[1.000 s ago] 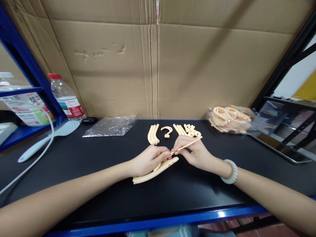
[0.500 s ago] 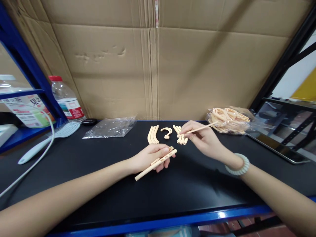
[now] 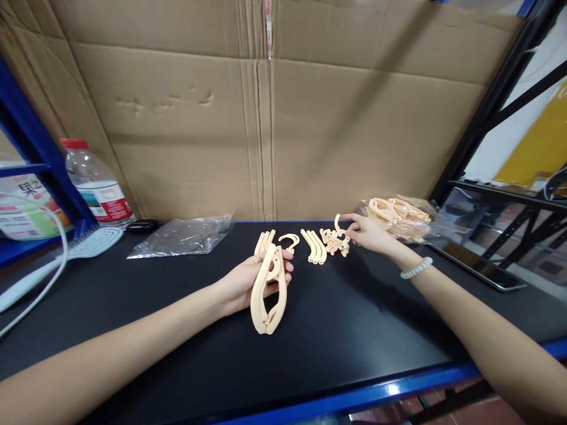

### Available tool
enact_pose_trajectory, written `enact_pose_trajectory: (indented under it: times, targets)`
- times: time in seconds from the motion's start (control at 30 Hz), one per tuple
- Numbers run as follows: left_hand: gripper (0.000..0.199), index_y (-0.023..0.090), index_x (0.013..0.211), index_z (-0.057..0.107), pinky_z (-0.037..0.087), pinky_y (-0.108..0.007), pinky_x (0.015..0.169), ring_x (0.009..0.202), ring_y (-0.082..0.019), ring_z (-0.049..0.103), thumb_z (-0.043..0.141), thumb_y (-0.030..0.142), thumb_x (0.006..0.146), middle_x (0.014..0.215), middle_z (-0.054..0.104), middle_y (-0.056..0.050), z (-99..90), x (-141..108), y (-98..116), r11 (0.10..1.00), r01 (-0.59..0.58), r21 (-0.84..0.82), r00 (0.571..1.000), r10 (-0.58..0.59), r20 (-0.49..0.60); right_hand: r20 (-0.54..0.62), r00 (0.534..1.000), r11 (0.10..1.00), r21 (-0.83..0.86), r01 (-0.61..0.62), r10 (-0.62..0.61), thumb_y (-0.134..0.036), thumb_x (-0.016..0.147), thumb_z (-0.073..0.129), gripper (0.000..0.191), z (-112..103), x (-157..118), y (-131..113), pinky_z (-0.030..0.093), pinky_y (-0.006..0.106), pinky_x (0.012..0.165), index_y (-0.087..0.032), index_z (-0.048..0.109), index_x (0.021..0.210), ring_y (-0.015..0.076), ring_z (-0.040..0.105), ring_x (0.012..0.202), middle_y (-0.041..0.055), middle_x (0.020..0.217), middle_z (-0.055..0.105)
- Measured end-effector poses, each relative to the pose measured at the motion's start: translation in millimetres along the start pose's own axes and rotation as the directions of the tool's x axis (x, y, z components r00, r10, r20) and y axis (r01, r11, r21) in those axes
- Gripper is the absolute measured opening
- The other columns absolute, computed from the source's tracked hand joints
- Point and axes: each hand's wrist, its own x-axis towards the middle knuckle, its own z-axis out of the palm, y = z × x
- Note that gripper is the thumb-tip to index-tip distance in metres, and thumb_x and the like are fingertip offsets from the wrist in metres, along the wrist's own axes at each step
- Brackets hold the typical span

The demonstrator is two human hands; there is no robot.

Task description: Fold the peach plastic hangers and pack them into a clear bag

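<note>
My left hand (image 3: 245, 277) is closed around a beige folding clothes hanger (image 3: 256, 298), its two curved arms pointing down toward me. My right hand (image 3: 367, 232) pinches a small curved beige hanger hook (image 3: 338, 224) above a pile of small beige pieces (image 3: 333, 242). Several curved hanger arms (image 3: 316, 248) lie side by side left of that pile. Farther left, beyond my left hand, are several more hanger arms (image 3: 264, 241). A few loose hooks (image 3: 290, 239) lie between the two groups, partly hidden by my left fingers.
A clear bag of beige hanger parts (image 3: 396, 218) lies at the back right, near a dark tablet (image 3: 481, 265). On the left are an empty clear bag (image 3: 179, 237), a hairbrush (image 3: 95, 243), a bottle (image 3: 100, 189) and a white cable (image 3: 53, 277). Cardboard (image 3: 186, 136) stands behind the black table (image 3: 336, 348).
The stick-like piece has left my right hand, which has moved to the small pieces and taken a hook. My left hand has turned its part, now showing two joined arms. The view has shifted right.
</note>
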Motion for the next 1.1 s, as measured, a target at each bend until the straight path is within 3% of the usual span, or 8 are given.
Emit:
enact_pose_trajectory:
  times: [0.27,0.47,0.53,0.6,0.67,0.73,0.97,1.1]
  targets:
    - [0.022,0.015,0.092,0.072,0.055,-0.026,0.074,0.076,-0.015,0.067,0.052,0.004,0.087,0.081,0.069,-0.006,6.6,-3,2,1.000,0.017,-0.004,0.995,-0.018,-0.101,-0.057,0.998,0.986,-0.162,0.025,-0.034,-0.010,0.080,0.045,0.035,18,4,14,0.045,0.028,0.062,-0.008,0.061,0.112,0.0186,0.063,0.065,0.0079,0.072,0.068]
    - [0.025,0.014,0.092,0.072,0.056,-0.026,0.072,0.072,-0.014,0.067,0.050,0.003,0.088,0.080,0.069,-0.006,8.7,-3,3,1.000,0.014,-0.011,0.991,-0.015,-0.133,-0.102,0.968,0.948,-0.250,0.197,-0.228,-0.012,0.088,0.042,0.029,12,-10,-11,0.045,0.040,0.087,-0.011,0.062,0.109,0.0264,0.059,0.099,0.0158,0.103,0.065]
    - [0.025,0.014,0.093,0.072,0.056,-0.027,0.072,0.073,-0.014,0.067,0.050,0.003,0.088,0.080,0.069,-0.007,8.6,-2,2,1.000,0.007,-0.015,0.990,-0.009,-0.140,-0.093,0.886,0.879,-0.208,0.430,-0.455,-0.019,0.090,0.047,0.027,14,-23,-37,0.045,0.039,0.091,-0.016,0.059,0.114,0.0238,0.055,0.102,0.0118,0.106,0.063]
    - [0.026,0.014,0.094,0.072,0.056,-0.027,0.072,0.073,-0.014,0.067,0.049,0.002,0.087,0.079,0.069,-0.007,8.6,-2,1,1.000,-0.003,-0.025,0.989,0.000,-0.147,-0.060,0.720,0.721,-0.123,0.682,-0.691,-0.023,0.090,0.054,0.025,19,-41,-66,0.044,0.038,0.092,-0.018,0.058,0.114,0.0215,0.053,0.103,0.0101,0.110,0.060]
    - [0.028,0.014,0.095,0.071,0.055,-0.028,0.072,0.070,-0.014,0.066,0.049,0.000,0.086,0.076,0.069,-0.007,8.6,-2,0,0.999,-0.017,-0.031,0.988,0.012,-0.151,0.061,0.577,0.572,-0.074,0.817,-0.815,-0.028,0.089,0.058,0.020,26,-59,-90,0.043,0.036,0.092,-0.019,0.061,0.107,0.0202,0.051,0.103,0.0081,0.107,0.059]
    - [0.029,0.014,0.098,0.070,0.055,-0.028,0.072,0.066,-0.014,0.065,0.048,0.000,0.085,0.072,0.068,-0.006,8.3,-2,0,0.999,-0.025,-0.025,0.989,0.021,-0.147,0.171,0.498,0.491,-0.085,0.867,-0.850,-0.029,0.091,0.056,0.014,35,-72,-104,0.042,0.036,0.092,-0.018,0.062,0.099,0.0201,0.050,0.104,0.0073,0.106,0.060]
    - [0.027,0.012,0.095,0.070,0.052,-0.030,0.075,0.072,-0.017,0.063,0.047,0.027,0.093,0.081,0.068,-0.008,10.1,-2,5,0.988,-0.001,-0.156,0.993,-0.018,-0.121,0.201,0.455,0.405,-0.245,0.881,-0.868,-0.023,0.099,0.042,0.021,54,-74,-101,0.041,0.034,0.089,-0.016,0.060,0.090,0.0186,0.051,0.103,0.0048,0.100,0.064]
    - [0.026,0.011,0.088,0.068,0.050,-0.033,0.076,0.077,-0.021,0.064,0.063,0.036,0.083,0.081,0.069,-0.009,17.3,-5,-2,0.997,-0.068,0.033,0.995,0.071,-0.069,0.190,0.454,0.375,-0.341,0.862,-0.870,-0.016,0.097,0.042,0.021,55,-72,-98,0.041,0.035,0.088,-0.016,0.060,0.087,0.0193,0.053,0.103,0.0052,0.096,0.065]
